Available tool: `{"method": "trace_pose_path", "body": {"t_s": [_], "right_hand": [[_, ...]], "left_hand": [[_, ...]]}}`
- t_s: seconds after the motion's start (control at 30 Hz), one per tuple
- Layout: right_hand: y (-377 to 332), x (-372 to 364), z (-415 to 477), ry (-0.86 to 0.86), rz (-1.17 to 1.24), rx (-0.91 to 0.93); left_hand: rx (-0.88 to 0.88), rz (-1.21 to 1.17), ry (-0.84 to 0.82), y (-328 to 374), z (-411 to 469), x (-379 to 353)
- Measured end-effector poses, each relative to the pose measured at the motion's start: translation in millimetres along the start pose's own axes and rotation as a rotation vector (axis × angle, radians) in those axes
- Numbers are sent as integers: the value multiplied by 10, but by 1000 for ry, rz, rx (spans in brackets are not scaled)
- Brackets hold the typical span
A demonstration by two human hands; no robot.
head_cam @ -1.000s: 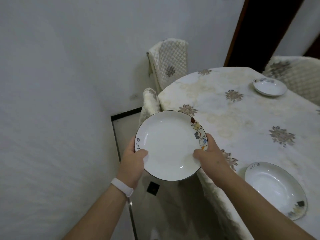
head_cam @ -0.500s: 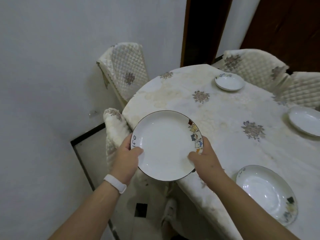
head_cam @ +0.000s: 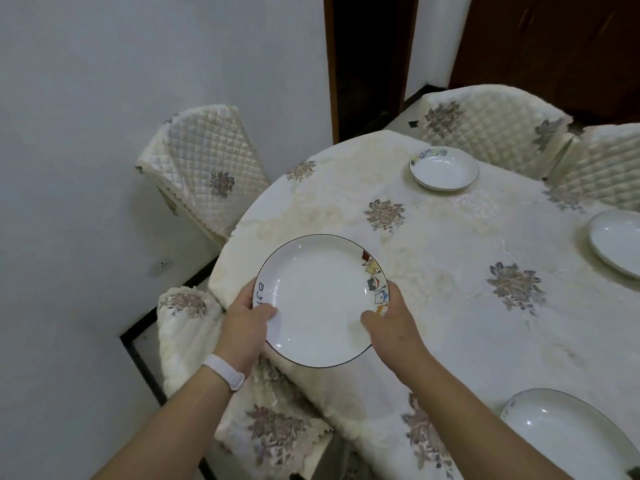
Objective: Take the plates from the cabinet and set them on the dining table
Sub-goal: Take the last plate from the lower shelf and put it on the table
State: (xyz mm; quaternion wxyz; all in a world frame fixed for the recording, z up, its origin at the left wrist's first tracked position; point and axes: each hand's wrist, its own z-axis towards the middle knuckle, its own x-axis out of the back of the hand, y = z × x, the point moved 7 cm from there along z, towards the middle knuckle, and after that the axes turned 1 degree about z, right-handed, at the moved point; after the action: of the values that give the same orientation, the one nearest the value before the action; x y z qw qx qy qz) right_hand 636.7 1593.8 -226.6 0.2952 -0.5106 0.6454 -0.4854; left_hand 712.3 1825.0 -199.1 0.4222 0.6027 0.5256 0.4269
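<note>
1. the plate (head_cam: 320, 299) is held by both hands at the near left edge of the desk (head_cam: 450, 289). the far part is over the desk and the near part hangs past the edge, above a chair (head_cam: 183, 334). i cannot tell if its bottom touches the cloth (head_cam: 346, 403).
2. the left hand (head_cam: 242, 327) grips the left rim, with the thumb on top and the fingers under it. the right hand (head_cam: 394, 323) grips the right rim in the same way.
3. risk — if the plate is let go so near the edge, it may tip off onto the chair or the floor (head_cam: 147, 351). it should go further in.
4. risk — the cloth hangs loose over the edge. an arm that drags it could shift the near plate (head_cam: 568, 441) or the far plate (head_cam: 444, 169).
5. the plate faces up, almost level. it is round, so it has no long axis. the small pictures sit on the right of the rim, the writing on the left.
</note>
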Motion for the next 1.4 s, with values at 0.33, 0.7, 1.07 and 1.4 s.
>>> {"method": "trace_pose_path", "body": {"t_s": [0.33,0.7,1.07,1.4], "right_hand": [[647,20,427,101,-9,-194],[1165,-65,797,164,-139,-283],[1294,-145,877,212,-208,-289],[1168,6,817,242,-242,-307]], "left_hand": [[90,164,-158,-483,753,-359],[218,367,-320,-1154,1449,-456],[155,532,-327,-1309,1693,-467],[26,717,-413,-1063,1636,-469]]}}
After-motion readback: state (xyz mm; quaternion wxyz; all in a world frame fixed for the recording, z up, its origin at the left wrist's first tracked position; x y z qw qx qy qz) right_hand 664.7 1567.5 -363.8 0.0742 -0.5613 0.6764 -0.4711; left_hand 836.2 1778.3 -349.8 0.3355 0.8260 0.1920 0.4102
